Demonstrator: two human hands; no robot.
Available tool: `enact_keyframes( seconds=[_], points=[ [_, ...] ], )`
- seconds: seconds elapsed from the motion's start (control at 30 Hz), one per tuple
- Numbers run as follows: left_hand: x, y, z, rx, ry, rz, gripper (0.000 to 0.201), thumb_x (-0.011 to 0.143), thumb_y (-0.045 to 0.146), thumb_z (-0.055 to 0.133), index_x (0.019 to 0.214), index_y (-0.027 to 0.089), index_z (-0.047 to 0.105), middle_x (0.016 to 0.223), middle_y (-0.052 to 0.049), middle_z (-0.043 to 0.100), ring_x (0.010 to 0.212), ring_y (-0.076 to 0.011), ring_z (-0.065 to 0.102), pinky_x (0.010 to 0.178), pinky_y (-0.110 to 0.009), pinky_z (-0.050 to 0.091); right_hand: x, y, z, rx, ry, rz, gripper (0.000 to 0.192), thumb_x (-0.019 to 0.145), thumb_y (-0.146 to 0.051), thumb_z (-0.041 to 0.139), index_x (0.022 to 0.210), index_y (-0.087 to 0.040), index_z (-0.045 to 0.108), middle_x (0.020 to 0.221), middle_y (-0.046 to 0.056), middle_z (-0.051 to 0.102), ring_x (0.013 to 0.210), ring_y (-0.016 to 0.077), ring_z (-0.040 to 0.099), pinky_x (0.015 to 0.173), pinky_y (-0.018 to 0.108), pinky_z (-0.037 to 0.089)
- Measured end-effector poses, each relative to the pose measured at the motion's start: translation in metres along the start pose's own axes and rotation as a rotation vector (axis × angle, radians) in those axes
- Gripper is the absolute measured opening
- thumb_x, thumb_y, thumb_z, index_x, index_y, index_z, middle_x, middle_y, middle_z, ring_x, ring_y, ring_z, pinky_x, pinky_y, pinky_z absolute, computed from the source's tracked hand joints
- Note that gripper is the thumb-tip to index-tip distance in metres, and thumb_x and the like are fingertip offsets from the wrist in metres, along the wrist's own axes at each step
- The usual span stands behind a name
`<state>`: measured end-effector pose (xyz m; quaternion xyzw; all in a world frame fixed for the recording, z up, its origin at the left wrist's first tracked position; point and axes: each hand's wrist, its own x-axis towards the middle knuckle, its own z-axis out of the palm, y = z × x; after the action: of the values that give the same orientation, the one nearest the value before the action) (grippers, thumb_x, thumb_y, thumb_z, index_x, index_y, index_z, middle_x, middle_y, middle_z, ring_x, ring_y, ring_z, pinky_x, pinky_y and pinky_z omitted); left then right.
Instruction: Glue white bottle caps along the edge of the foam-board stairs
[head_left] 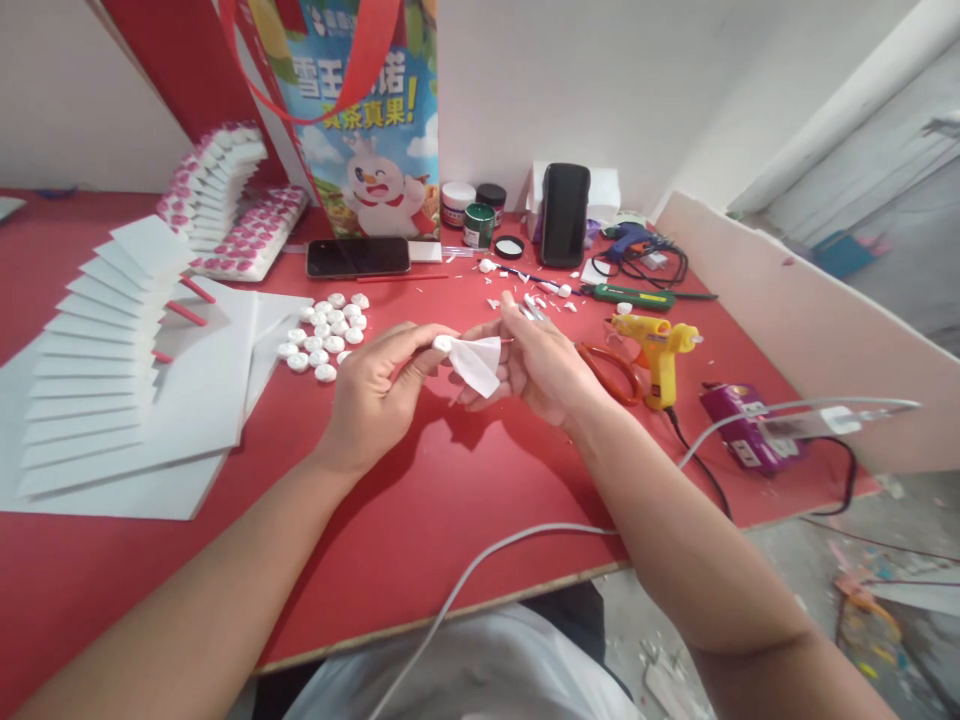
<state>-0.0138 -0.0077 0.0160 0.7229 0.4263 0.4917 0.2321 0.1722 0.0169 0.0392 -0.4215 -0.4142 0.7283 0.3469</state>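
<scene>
Over the red desk (420, 520), both hands meet just above its middle. The left hand (375, 385) pinches a small white disc (442, 343) between thumb and fingertips. The right hand (536, 360) grasps a folded white piece (478, 362) with thumb and fingers; the disc touches the piece's upper left corner. A thin red stick seems to run behind the piece, but it is too small to tell who holds it.

Places below are given from the piece. Left of it, near, a cluster of white discs (328, 332) lies on the desk. Farther left, white sheets (112, 370) are fanned in steps, with red sticks (191, 300) among them. Behind it lies a dark phone (358, 257), and beyond that stands a printed bag (367, 130). Behind and to the right stand paint pots (472, 212) and an upright black phone (565, 214). Right of it, just beside the right hand, lie red scissors (611, 370), then a yellow glue gun (658, 352), and farther right a purple device (746, 430). A grey cable (480, 570) crosses the desk's front edge, in front of the piece.
</scene>
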Motion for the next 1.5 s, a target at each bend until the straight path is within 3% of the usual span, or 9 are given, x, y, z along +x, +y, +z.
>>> enact_keyframes(
  seconds=[0.1,0.17,0.53,0.67,0.77,0.9,1.13,1.33,1.5],
  points=[
    [0.002,0.0,-0.002,0.015,0.02,-0.001,0.02,0.101,0.028,0.059,0.106,0.021,0.077,0.097,-0.003,0.076,0.085,-0.0165,0.069,0.081,-0.026,0.052,0.004,-0.002,-0.002,0.163,-0.187,0.223,0.06,0.111,-0.046,0.019,0.098,-0.011,0.066,0.08,0.015,0.077,0.065,0.0217,0.076,0.063,0.035,0.065],
    [0.002,-0.001,-0.002,0.009,0.01,0.001,0.02,0.101,0.028,0.059,0.106,0.021,0.078,0.098,-0.003,0.076,0.09,-0.0176,0.07,0.084,-0.026,0.052,0.004,-0.002,0.0,0.226,-0.27,0.251,0.058,0.112,-0.035,0.015,0.099,-0.01,0.066,0.083,0.014,0.077,0.068,0.0195,0.076,0.065,0.033,0.066],
    [0.002,-0.003,-0.002,-0.051,-0.031,-0.002,0.021,0.1,0.03,0.061,0.108,0.023,0.079,0.098,-0.003,0.075,0.089,-0.0174,0.069,0.085,-0.027,0.051,0.001,0.0,-0.005,0.349,-0.388,0.185,0.029,0.106,-0.017,0.033,0.102,-0.013,0.062,0.073,-0.002,0.058,0.055,0.0091,0.053,0.064,0.036,0.068],
    [0.002,0.0,-0.003,-0.066,-0.06,-0.014,0.023,0.102,0.03,0.058,0.107,0.024,0.08,0.098,-0.004,0.075,0.092,-0.0183,0.069,0.086,-0.028,0.051,-0.003,-0.001,-0.008,0.311,-0.407,0.144,0.011,0.101,-0.022,0.056,0.099,-0.013,0.063,0.075,-0.004,0.051,0.055,0.0064,0.047,0.063,0.03,0.067],
    [0.002,-0.001,-0.002,-0.068,-0.05,-0.026,0.023,0.101,0.031,0.059,0.107,0.023,0.08,0.096,-0.004,0.075,0.087,-0.0172,0.068,0.083,-0.027,0.051,-0.006,-0.003,-0.007,0.222,-0.355,0.106,0.017,0.091,-0.025,0.074,0.099,-0.013,0.066,0.074,-0.006,0.046,0.055,0.0049,0.043,0.062,0.027,0.066],
    [0.001,-0.005,-0.001,-0.074,-0.027,-0.056,0.021,0.099,0.032,0.063,0.106,0.022,0.08,0.094,-0.003,0.075,0.086,-0.0169,0.068,0.082,-0.027,0.051,-0.006,-0.002,-0.002,0.004,-0.233,-0.04,0.031,0.084,-0.035,0.081,0.103,-0.015,0.068,0.07,-0.008,0.047,0.052,0.0053,0.043,0.06,0.03,0.065],
    [0.001,-0.001,0.0,-0.124,-0.024,-0.155,0.02,0.098,0.032,0.063,0.103,0.022,0.08,0.088,-0.002,0.074,0.081,-0.0162,0.066,0.08,-0.027,0.051,-0.011,0.002,0.008,-0.56,0.077,-0.317,0.037,0.092,-0.047,0.07,0.074,-0.018,0.057,0.055,-0.005,0.056,0.046,0.0111,0.06,0.049,0.022,0.046],
    [-0.005,0.004,0.009,-0.097,0.071,-0.208,0.017,0.097,0.031,0.063,0.097,0.021,0.077,0.084,-0.001,0.072,0.081,-0.0174,0.066,0.079,-0.027,0.051,-0.014,0.014,0.019,-0.962,0.33,-0.575,0.032,0.095,-0.028,0.059,0.065,-0.02,0.05,0.052,-0.004,0.049,0.049,0.0094,0.044,0.055,0.024,0.032],
    [-0.007,0.008,0.014,0.129,0.138,-0.053,0.023,0.1,0.031,0.057,0.096,0.023,0.078,0.081,-0.001,0.07,0.076,-0.0161,0.062,0.076,-0.027,0.048,-0.018,0.017,0.025,-1.04,0.329,-0.626,0.031,0.095,-0.024,0.054,0.065,-0.021,0.046,0.054,-0.003,0.049,0.051,0.0099,0.04,0.058,0.025,0.031]
  ],
)
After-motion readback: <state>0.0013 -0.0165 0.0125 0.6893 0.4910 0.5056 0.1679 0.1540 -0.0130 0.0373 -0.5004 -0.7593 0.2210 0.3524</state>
